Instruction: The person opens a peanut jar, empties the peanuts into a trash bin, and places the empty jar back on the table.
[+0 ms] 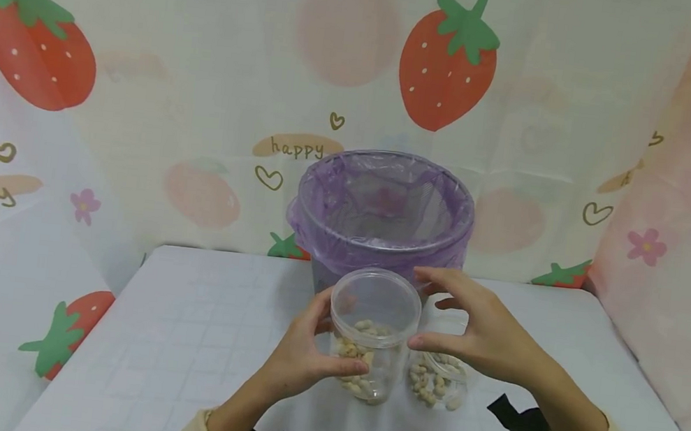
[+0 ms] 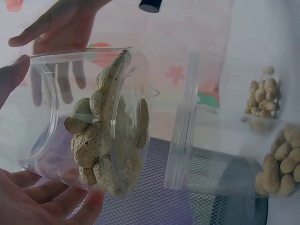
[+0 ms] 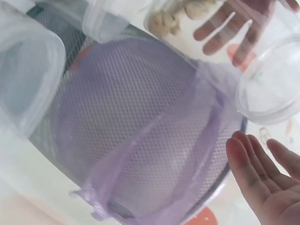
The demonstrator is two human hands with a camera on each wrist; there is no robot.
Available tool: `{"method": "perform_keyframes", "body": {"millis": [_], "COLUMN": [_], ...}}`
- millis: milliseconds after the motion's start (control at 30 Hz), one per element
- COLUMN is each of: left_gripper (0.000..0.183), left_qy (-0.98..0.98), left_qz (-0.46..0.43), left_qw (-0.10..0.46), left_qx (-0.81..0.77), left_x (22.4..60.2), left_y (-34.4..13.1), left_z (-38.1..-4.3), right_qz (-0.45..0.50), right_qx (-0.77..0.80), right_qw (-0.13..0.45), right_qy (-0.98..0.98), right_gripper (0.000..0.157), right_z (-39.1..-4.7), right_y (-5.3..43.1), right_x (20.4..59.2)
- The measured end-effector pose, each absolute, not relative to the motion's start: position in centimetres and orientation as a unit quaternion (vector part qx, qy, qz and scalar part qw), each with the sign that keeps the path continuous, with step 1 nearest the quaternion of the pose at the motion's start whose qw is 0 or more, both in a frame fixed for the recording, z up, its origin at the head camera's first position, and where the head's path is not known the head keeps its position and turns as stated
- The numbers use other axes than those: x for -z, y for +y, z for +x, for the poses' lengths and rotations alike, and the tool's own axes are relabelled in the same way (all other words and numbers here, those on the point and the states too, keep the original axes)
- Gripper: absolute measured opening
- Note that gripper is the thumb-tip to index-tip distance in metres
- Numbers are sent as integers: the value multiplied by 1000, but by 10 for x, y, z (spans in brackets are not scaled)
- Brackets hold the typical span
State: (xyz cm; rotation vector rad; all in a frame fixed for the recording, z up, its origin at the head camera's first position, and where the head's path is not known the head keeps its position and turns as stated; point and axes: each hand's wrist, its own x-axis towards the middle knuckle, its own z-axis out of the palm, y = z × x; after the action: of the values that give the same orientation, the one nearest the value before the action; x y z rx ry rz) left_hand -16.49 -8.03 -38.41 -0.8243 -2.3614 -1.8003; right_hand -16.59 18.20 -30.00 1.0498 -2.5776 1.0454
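Note:
My left hand (image 1: 306, 352) grips a clear plastic jar (image 1: 390, 361) round its side, thumb in front, other fingers behind. Peanuts (image 2: 89, 145) lie in the bottom of this jar, seen large in the left wrist view; whether a lid covers its top, I cannot tell. To the jar's right, my right hand (image 1: 479, 324) is spread, thumb and fingers apart, with nothing between them. Its fingertips are close to the jar; contact cannot be made out. On the table below stands another clear jar (image 1: 460, 375) with peanuts in it, partly covered by my right hand.
Behind the jars stands a mesh bin (image 1: 323, 276) lined with a purple plastic bag (image 1: 380, 251). The white table (image 1: 199, 341) carries everything. A patterned strawberry cloth (image 1: 219, 90) hangs at the back and sides. The left wrist view shows two peanut clusters beyond the held jar.

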Motion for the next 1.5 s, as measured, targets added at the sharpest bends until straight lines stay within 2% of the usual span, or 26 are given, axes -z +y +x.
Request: {"method": "perform_keyframes", "body": {"millis": [200, 367, 500, 767, 1133, 1500], "left_gripper": [97, 96, 95, 95, 96, 96], "left_qy": [-762, -760, -757, -767, -789, -803], "left_qz": [-276, -278, -281, -256, -222, -217], "left_qw": [32, 37, 37, 31, 38, 45], "left_qx": [585, 586, 589, 587, 571, 553], "left_x": [384, 383, 383, 385, 379, 378], "left_y": [-78, -75, -72, -68, -63, -64], "left_z": [-163, -162, -161, -159, -150, -151], "right_qz": [362, 337, 322, 328, 322, 319], "right_qx": [-292, -242, -212, -140, -80, -68], "right_qw": [75, 36, 4, -14, -35, -16], "right_qy": [-882, -909, -923, -934, -943, -945], "right_gripper": [76, 82, 87, 92, 90, 79], "right_z": [-165, -164, -163, -165, -163, -162], "right_y": [179, 169, 159, 142, 124, 118], "right_x": [278, 264, 258, 252, 243, 246]}}
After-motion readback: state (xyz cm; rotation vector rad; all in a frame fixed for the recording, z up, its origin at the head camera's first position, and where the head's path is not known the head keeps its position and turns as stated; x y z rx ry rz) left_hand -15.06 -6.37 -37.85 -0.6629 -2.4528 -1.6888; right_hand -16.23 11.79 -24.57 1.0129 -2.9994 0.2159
